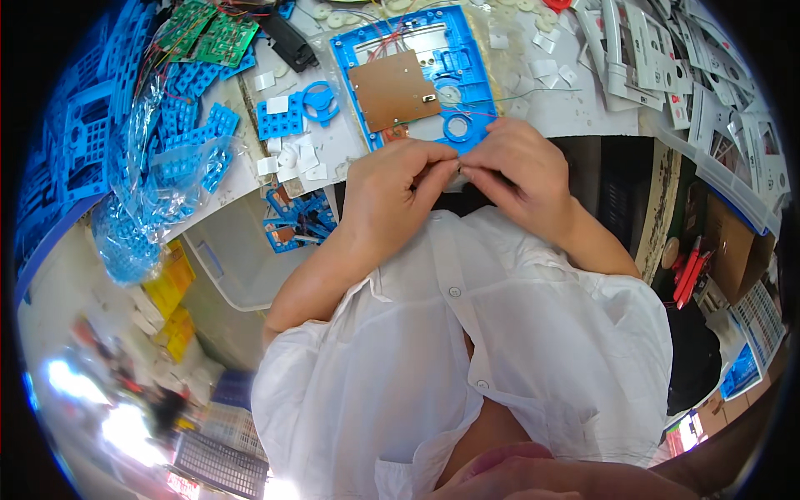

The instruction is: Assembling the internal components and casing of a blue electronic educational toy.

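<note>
The bench (612,119) has a white top. Near its front edge lies an open blue housing (479,79); to the left are a blue ring (320,94), a blue keypad piece (287,125) and scattered white squares (308,157). Farther back sit green circuit boards (225,37) and a black part (286,40); white panels (637,54) heap at the right.

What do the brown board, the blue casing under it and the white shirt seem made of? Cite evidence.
Board: perhaps resin laminate, matte: flat, plain brown sheet. Casing: likely moulded plastic, satin: even blue, rounded openings. Shirt: probably thin woven cloth, matte: soft creases.
</note>
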### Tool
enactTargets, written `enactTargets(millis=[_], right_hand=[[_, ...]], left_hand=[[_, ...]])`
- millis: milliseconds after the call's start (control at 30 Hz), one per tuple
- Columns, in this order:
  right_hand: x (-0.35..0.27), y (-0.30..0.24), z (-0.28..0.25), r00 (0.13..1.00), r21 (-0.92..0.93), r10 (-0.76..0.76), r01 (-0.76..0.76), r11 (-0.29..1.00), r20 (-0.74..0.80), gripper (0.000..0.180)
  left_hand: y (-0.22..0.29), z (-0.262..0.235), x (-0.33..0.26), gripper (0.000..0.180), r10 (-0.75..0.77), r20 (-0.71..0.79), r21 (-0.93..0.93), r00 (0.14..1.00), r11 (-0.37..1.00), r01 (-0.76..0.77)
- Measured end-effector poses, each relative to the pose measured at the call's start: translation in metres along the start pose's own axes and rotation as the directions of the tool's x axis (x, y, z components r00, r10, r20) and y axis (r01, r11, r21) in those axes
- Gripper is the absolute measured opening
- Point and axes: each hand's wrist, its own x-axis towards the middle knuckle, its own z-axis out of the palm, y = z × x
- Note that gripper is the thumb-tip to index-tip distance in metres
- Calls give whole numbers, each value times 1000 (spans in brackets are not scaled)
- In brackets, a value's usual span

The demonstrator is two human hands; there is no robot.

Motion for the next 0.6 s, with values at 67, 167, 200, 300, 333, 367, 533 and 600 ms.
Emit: enactTargets(millis=[67, 167, 200, 300, 333, 367, 533, 600], right_hand=[[3, -1, -5, 1000, -31, 29, -30, 999, -7, 30], [10, -8, -11, 997, -70, 74, -76, 995, -25, 29], [9, -6, -11, 997, -75, 72, -74, 994, -23, 30], [7, -1, -8, 995, -49, 89, -91, 995, -37, 28], [7, 0, -7, 994, -33, 98, -100, 994, -43, 28], [6, 2, -8, 998, -76, 63, -65, 995, -25, 27], [10, 9, -20, 1000, -194, 3, 1, 981, 22, 19], [8, 10, -21, 999, -171, 46, -42, 984, 24, 18]], left_hand=[[0, 3, 5, 18, -14, -4, -53, 1000, 999, 13], [2, 11, 9, 21, -146, -30, -443, 989, 889, 118], [2, 13, 8, 22, -170, -38, -510, 985, 851, 127], [2, 10, 2, 25, -83, -52, -335, 995, 940, 61], [3, 7, -2, 26, -27, -44, -206, 999, 978, 17], [2, 3, -4, 27, 17, -49, -44, 999, 999, -19], [-4, -7, -1, 31, 231, -128, 372, 965, 913, -169], [-5, -4, 4, 31, 275, -116, 401, 955, 892, -208]])
